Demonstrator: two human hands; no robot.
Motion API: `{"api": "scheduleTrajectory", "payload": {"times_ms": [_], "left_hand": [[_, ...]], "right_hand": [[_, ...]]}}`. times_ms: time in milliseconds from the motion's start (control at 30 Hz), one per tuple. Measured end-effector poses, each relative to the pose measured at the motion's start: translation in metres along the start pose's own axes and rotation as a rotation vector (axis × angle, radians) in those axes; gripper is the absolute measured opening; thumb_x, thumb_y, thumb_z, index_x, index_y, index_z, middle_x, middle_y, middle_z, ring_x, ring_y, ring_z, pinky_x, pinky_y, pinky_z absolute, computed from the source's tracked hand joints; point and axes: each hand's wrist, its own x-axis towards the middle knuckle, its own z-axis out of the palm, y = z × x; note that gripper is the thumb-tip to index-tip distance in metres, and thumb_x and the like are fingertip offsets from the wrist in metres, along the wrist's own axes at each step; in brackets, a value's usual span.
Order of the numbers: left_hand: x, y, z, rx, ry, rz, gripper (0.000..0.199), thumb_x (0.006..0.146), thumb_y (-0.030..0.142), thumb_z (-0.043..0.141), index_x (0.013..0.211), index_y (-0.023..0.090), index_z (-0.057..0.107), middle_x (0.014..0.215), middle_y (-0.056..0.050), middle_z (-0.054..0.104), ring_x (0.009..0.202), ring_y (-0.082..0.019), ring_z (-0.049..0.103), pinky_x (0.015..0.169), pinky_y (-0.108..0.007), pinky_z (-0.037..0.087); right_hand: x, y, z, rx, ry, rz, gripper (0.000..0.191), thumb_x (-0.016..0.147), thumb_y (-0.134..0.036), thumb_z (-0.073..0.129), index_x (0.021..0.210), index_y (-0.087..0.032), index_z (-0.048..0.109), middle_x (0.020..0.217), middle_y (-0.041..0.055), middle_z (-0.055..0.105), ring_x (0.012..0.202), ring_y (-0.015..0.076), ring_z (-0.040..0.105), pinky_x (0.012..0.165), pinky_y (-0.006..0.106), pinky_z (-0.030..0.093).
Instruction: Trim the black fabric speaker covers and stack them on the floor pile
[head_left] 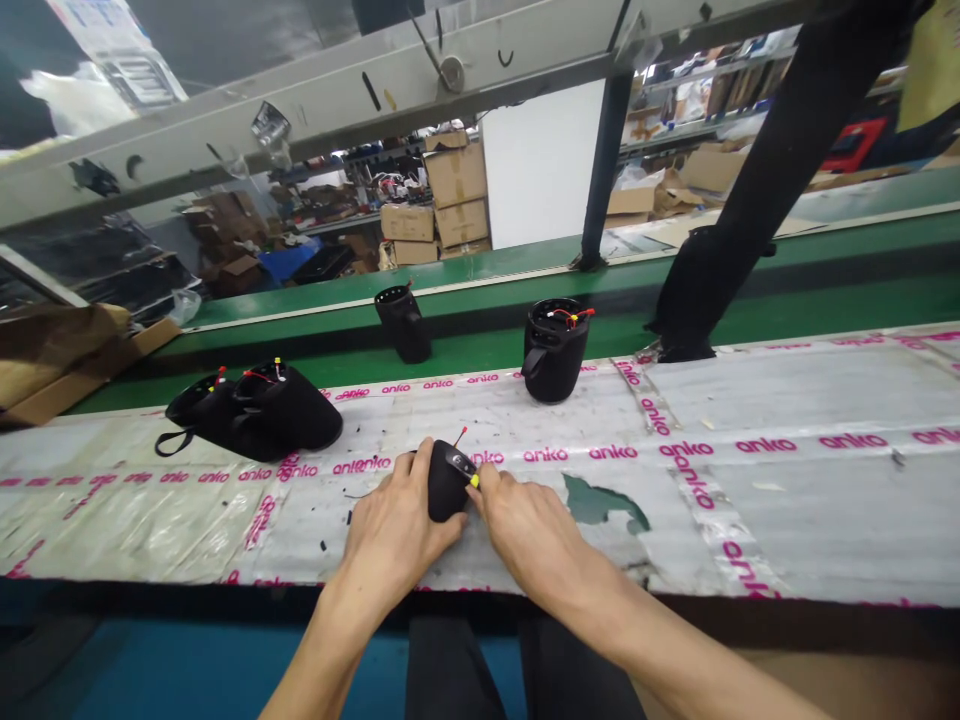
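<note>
A black fabric-covered cylinder (448, 484) rests on the wrapped bench near its front edge, with a red wire and a yellow connector (474, 481) at its upper end. Around its left side curls my left hand (391, 515), fingers behind it and thumb in front. My right hand (517, 515) is pinched at the yellow connector on the cylinder's right side. Two similar black cylinders (289, 410) lean together at the left, with wires showing. Another (556, 350) stands upright beyond my right hand, red and yellow wires on top.
On the green conveyor (480, 338) behind the bench (810, 400) stands one more black cylinder (406, 325). A dark slanted post (765, 190) rises at the right. A metal beam (315, 100) crosses above. Small black scraps lie left of my left hand.
</note>
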Motion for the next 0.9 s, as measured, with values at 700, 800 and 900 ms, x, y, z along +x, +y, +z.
{"api": "scheduleTrajectory", "payload": {"times_ms": [700,800,900], "left_hand": [[0.006,-0.007,0.008,0.05,-0.001,0.037,0.083,0.082,0.058,0.055,0.151,0.023,0.024,0.125,-0.015,0.057,0.095,-0.036,0.066,0.075,-0.04,0.049],[0.007,-0.005,0.008,0.056,-0.002,0.038,0.084,0.083,0.059,0.053,0.151,0.019,0.023,0.123,-0.017,0.057,0.093,-0.036,0.066,0.072,-0.04,0.049],[0.01,-0.007,0.007,0.042,-0.018,0.035,0.083,0.082,0.06,0.052,0.149,0.02,0.024,0.122,-0.016,0.058,0.093,-0.037,0.066,0.072,-0.04,0.048]], "right_hand": [[0.002,-0.006,-0.009,-0.072,-0.101,0.058,0.023,0.102,-0.023,0.034,0.116,-0.012,0.049,0.073,0.0109,0.066,0.068,0.0257,0.068,0.06,0.032,0.048],[0.004,-0.007,-0.016,-0.065,-0.122,0.023,0.026,0.098,-0.016,0.037,0.121,-0.01,0.047,0.078,0.0128,0.067,0.073,0.0266,0.069,0.065,0.034,0.05],[0.012,-0.011,-0.027,-0.043,-0.169,0.019,0.027,0.093,-0.01,0.042,0.12,-0.009,0.047,0.085,0.0146,0.069,0.08,0.0257,0.069,0.07,0.033,0.05]]}}
